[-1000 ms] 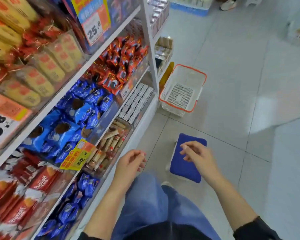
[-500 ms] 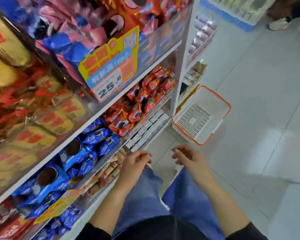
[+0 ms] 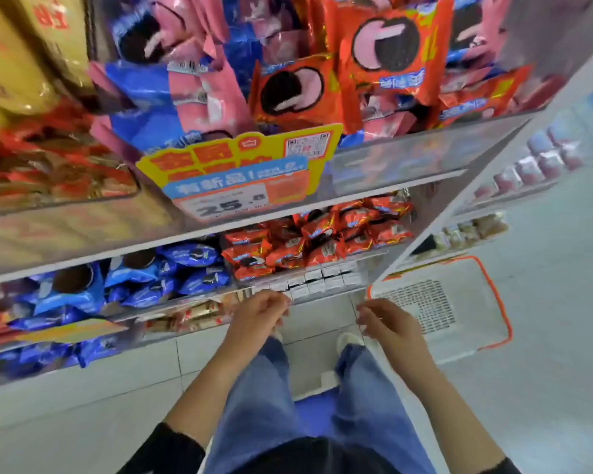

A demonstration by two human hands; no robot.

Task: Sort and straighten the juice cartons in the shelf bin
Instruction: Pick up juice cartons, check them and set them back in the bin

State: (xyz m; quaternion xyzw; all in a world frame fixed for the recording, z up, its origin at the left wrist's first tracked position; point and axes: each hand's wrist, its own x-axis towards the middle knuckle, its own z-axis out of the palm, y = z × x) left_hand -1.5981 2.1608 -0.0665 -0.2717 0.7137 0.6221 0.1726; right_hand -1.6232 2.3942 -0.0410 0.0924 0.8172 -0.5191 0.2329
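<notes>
Since the earlier frame the view has swung up the shelf (image 3: 220,234): the price tag (image 3: 240,172) and the cookie packs now fill the top, the basket (image 3: 493,302) has slid to the lower right, and both hands have drifted up toward the shelf's lower edge.

The left hand (image 3: 259,314) hangs with its fingers loosely curled and holds nothing; its fingertips sit just in front of the low bin. The right hand (image 3: 389,323) is the same — relaxed, empty, just to the right of the shelf post and near the basket's rim.

The cartons (image 3: 317,280) lie as a row of small white and dark boxes in the bin below the red packs (image 3: 308,244), just above and between the two hands. They are blurred, and I cannot tell which of them stand crooked.

Small drink cartons like these are probably light but dense for their size, stiff at the corners and soft in the flat panels, with a slick printed skin. A squeeze on the broad faces could dent them, so the better hold is likely thumb and fingers across the narrow sides, near the top, lifting one or two at a time — or nudging a whole row square with flat fingers.

Blue packs (image 3: 158,278) lie left of the red ones.
</notes>
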